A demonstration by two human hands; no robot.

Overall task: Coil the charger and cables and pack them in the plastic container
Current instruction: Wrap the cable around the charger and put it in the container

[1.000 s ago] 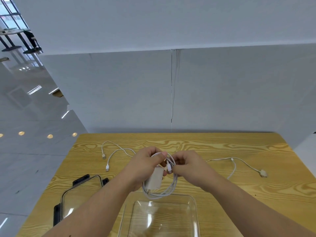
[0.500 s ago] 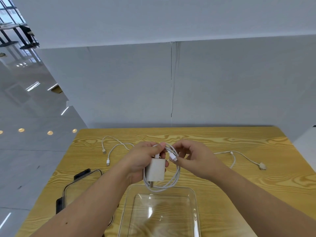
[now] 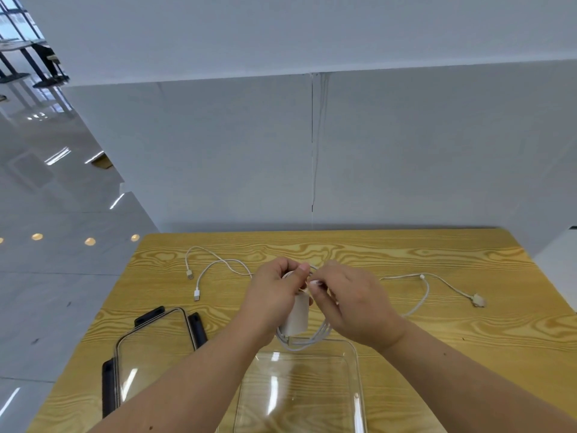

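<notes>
Both hands meet just above the far rim of the plastic container [image 3: 356, 354]: the left hand [image 3: 274, 303] is closed around the charger [image 3: 296, 317] and its coiled cable [image 3: 307, 340], while the right hand [image 3: 352, 304] pinches the cable's end. Losing that pinch would likely let the springy loops unwind. Two more cables [image 3: 215, 265] lie loose beyond the container.

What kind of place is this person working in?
Probably an office or public building: a wooden table set against plain grey partition panels, a glossy tiled floor mirroring ceiling lights, and tall windows far off.
</notes>
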